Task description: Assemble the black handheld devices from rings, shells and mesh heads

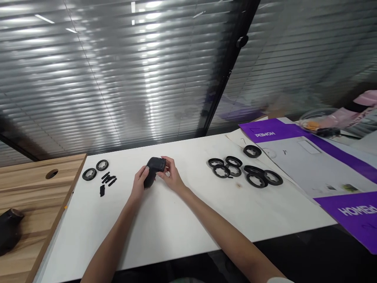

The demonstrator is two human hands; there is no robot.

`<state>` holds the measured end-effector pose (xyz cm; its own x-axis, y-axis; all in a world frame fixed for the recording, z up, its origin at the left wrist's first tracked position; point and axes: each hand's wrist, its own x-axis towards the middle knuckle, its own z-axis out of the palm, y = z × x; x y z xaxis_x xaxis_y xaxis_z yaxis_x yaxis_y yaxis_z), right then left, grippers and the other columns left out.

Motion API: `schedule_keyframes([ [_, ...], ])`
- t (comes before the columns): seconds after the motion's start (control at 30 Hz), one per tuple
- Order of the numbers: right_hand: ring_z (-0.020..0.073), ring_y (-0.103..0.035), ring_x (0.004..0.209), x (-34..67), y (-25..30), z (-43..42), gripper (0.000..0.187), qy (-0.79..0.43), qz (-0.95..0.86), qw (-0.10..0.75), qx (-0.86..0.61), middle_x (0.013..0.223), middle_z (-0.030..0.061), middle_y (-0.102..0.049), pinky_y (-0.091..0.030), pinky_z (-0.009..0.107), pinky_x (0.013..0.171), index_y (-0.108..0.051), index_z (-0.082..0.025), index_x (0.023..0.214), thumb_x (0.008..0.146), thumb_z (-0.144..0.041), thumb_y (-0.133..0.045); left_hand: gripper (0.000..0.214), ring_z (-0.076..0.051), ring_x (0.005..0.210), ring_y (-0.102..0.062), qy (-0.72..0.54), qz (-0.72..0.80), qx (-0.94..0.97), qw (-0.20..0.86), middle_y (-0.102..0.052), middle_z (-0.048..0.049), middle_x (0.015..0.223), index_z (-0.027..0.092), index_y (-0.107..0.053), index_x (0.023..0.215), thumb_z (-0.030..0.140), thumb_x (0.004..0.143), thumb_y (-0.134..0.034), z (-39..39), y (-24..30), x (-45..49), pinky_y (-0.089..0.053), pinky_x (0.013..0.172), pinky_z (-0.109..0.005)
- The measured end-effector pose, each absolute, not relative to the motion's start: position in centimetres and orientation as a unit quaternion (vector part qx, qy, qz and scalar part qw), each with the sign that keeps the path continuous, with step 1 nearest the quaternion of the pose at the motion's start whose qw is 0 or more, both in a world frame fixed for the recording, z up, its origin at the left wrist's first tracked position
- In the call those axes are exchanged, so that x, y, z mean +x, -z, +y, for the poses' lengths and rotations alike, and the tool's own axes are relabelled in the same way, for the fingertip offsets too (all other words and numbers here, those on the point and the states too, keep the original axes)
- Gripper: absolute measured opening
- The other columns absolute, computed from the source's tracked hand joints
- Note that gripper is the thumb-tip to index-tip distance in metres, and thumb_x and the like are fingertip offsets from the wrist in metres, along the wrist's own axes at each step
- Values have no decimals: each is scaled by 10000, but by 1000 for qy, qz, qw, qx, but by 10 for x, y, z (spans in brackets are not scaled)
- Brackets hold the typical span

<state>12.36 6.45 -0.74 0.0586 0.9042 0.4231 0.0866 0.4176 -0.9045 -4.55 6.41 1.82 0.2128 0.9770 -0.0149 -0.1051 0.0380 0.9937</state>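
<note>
At the far left, a wood surface carries a dark object, cut off by the view's edge, and has an oval hole near its back. The white table adjoins it on the right. On the table's left part lie two black rings, side by side; just below them is a loose pile of black strips, with a lone strip nearer the viewer. Next, the left hand is closed on the lower part of a black part, which is bent and held near the table's back edge. The right hand grips the same part's right end, thumb and fingers clamped on it from opposite sides. Whether the part touches the table cannot be told. Further right lie a group of four rings, some overlapping, a group of three rings beside it, and a single ring behind. Beyond these, a purple and white sheet lies with its lettering inverted. At far right stand a clear bowl and a pink item, partly out of view.
</note>
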Motion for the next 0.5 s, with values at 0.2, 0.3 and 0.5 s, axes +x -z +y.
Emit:
schedule_keyframes([
  [0.2,178,-536,745,132,8,70,620,-376,-591,578,-419,885,-8,-591,-478,331,698,-488,-277,1306,845,-562,-789,583,-161,624,-586,-433,442,533,577,-659,-39,762,181,-629,942,760,916,-567,65,-17,-44,-386,495,-226],
  [0.3,151,-522,675,132,6,75,559,-496,-513,585,-386,793,-45,-582,-452,277,626,-506,-283,1184,834,-615,-789,565,-203,750,-657,-439,454,554,543,-710,-76,890,183,-656,1043,728,900,-625,70,-12,-44,-482,576,-264],
  [0.5,144,-490,517,128,-9,70,586,-561,-454,572,-389,593,-63,-500,-388,245,465,-572,-232,999,898,-810,-561,655,-328,1150,-687,-474,441,658,385,-720,-129,1220,207,-621,1300,581,794,-805,73,17,-51,-565,1000,-473],
])
